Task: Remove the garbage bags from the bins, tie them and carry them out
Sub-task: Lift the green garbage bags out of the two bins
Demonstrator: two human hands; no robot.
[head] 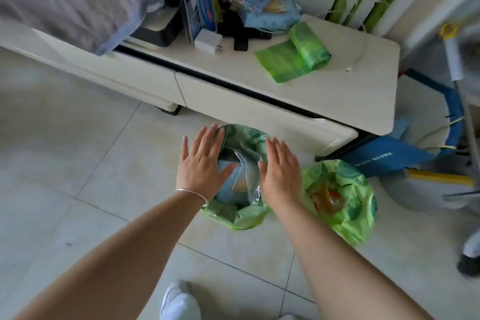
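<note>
Two bins lined with green garbage bags stand on the tiled floor in front of a low cabinet. The nearer green bag (pixel 235 215) holds clear plastic and bluish waste. My left hand (pixel 201 161) hovers flat over its left rim, fingers spread, holding nothing. My right hand (pixel 281 167) hovers flat over its right rim, fingers apart and empty. The second green bag (pixel 348 205) sits to the right with orange and red waste inside; neither hand touches it.
A roll of green bags (pixel 296 56) lies on the cream cabinet top (pixel 337 96), near a white charger (pixel 207 40) and stacked packets. Blue bag and mop handle (pixel 441 176) crowd the right. My white shoe (pixel 179 301) is below.
</note>
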